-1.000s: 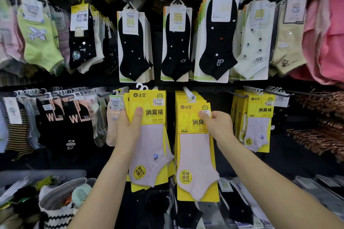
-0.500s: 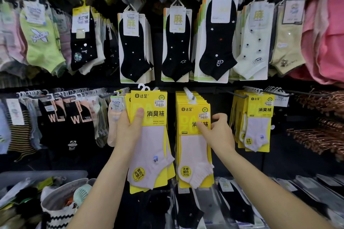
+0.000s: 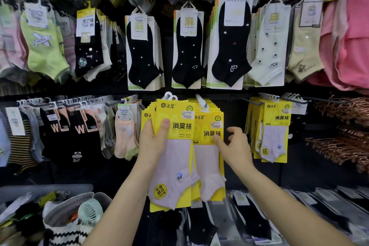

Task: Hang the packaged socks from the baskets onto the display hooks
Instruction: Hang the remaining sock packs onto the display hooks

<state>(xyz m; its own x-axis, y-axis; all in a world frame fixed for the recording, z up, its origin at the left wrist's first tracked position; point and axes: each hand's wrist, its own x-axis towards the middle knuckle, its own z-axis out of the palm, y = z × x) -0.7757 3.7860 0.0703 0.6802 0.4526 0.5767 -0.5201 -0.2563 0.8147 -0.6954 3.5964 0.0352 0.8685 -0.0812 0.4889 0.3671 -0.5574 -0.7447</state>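
Wall (image 3: 167, 50): dark, sock-crowded | left hand (image 3: 153, 142) grips yellow packs (image 3: 175, 118) | right hand (image 3: 233, 148) seemingly released

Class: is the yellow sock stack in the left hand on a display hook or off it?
Off, it seems: the left hand grips the yellow sock stack, and its white hangers show no hook through them.

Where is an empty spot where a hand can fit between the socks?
A dark gap lies between the middle yellow packs and the right yellow packs; the right hand is in it. Another lies between those and the copper hangers. The top row, the left rail and the held packs in the left hand sit crowded.
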